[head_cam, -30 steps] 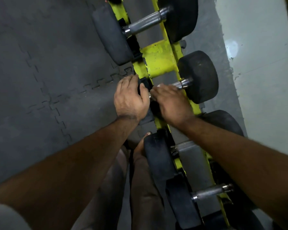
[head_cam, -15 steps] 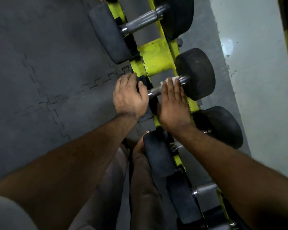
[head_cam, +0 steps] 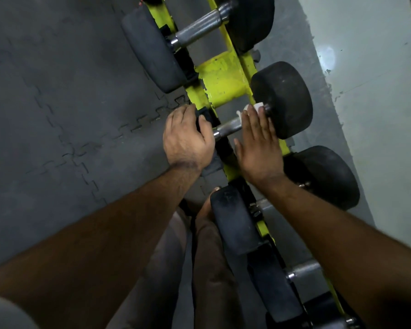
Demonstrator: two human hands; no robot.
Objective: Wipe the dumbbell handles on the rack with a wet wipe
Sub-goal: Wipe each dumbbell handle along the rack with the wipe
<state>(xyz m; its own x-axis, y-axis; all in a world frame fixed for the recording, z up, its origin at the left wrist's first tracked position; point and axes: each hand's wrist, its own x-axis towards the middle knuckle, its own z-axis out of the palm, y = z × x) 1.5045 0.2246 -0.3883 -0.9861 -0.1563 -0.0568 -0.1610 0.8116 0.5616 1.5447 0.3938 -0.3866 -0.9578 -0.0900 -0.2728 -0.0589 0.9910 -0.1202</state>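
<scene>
The right hand (head_cam: 256, 148) is laid flat, fingers straight, over the far end of a dumbbell handle (head_cam: 228, 127), and a white wet wipe (head_cam: 251, 108) is pressed beneath the fingertips — only its edges show past them, close to the outer weight head (head_cam: 285, 98). The flat palm appears chosen so that the wipe is spread along the bar rather than bunched. The left hand (head_cam: 188, 141) is curled over the near weight head of the same dumbbell, thumb towards the bar; the grip is judged to be there to stop the dumbbell turning or sliding while the handle is rubbed.

The dumbbell is carried crosswise on a yellow-green rack (head_cam: 223, 79), heads outboard of the two rails, so the handle is left exposed between them. The rack serves as the only holder in sight — a larger dumbbell (head_cam: 199, 27) with a knurled handle is seated in the slot beyond, and two more (head_cam: 301, 269) are seated nearer the body, partly hidden by the right forearm. A grey interlocking floor mat (head_cam: 57, 115) lies to the left.
</scene>
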